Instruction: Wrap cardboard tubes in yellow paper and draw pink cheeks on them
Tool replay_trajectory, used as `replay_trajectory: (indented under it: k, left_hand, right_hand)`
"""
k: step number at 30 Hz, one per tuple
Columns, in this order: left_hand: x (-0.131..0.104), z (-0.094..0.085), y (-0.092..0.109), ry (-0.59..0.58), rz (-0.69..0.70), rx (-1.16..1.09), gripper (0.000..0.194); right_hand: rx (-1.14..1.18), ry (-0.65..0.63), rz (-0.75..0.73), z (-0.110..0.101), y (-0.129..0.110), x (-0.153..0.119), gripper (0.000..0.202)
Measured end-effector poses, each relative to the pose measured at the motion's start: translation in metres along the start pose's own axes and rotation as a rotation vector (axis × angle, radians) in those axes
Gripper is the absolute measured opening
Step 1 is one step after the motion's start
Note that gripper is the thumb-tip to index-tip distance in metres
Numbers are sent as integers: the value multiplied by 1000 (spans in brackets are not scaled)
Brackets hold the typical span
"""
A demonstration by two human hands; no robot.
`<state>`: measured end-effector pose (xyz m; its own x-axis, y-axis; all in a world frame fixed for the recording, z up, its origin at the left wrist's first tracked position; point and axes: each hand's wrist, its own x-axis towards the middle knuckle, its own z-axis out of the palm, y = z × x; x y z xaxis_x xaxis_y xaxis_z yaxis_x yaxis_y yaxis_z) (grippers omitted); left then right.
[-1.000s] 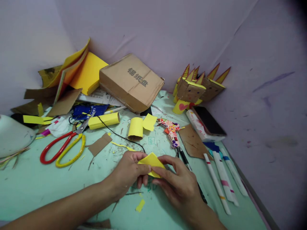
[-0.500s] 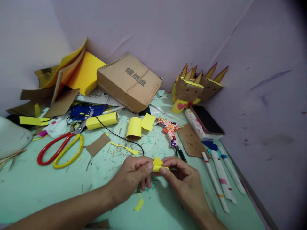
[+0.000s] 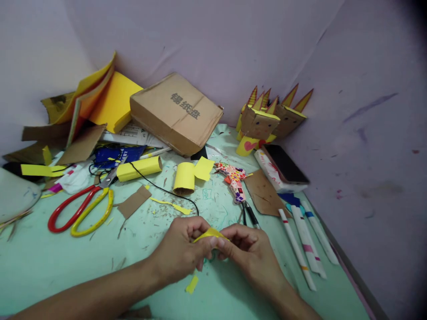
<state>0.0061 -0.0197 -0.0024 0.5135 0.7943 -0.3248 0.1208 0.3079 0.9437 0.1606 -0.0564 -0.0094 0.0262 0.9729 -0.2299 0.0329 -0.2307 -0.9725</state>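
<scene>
In the head view, the left hand (image 3: 185, 244) and right hand (image 3: 253, 253) meet at lower centre, fingers curled inward, thumb tips side by side. The 2 hands pinch the yellow paper (image 3: 210, 233) between them, over the green tabletop (image 3: 50, 262). Compared with 0.5 s ago, the thumbs have come together and the paper shows a low, bowed edge.
</scene>
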Motion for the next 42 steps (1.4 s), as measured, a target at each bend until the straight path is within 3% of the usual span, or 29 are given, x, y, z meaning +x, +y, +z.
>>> replay_trajectory:
  k: [7,10,15,17,24,28,32,35,38,42]
  left_hand:
    - [1,-2,2,53,-32,-22,24]
    - [3,-5,4,13,-77,-83,24]
    - [9,-6,3,-20,-2,-321,38]
    - [9,-4,2,-26,-10,-308,30]
    - [9,-3,-3,141,-40,-192,24]
    - [9,-5,1,177,-99,-148,24]
    - [8,-6,6,175,-140,-127,22]
    - [8,-6,8,137,-157,-159,21]
    - [8,-6,8,85,-182,-212,18]
    - [7,-3,8,1,-219,-249,14]
  right_hand:
    - [69,-29,46,1,0,1,20]
    - [97,-29,73,-3,0,2,21]
    - [213,196,17,-7,4,4,27]
    - [281,238,18,-4,5,4,31]
    - [314,45,123,9,3,2,37]
    - [269,-7,94,6,5,2,36]
    - [112,78,-82,-1,9,1,22]
    - [-207,69,-420,-5,15,-2,6]
    - [-476,40,-729,-8,20,-2,25]
    - [-599,35,-853,-10,22,0,34]
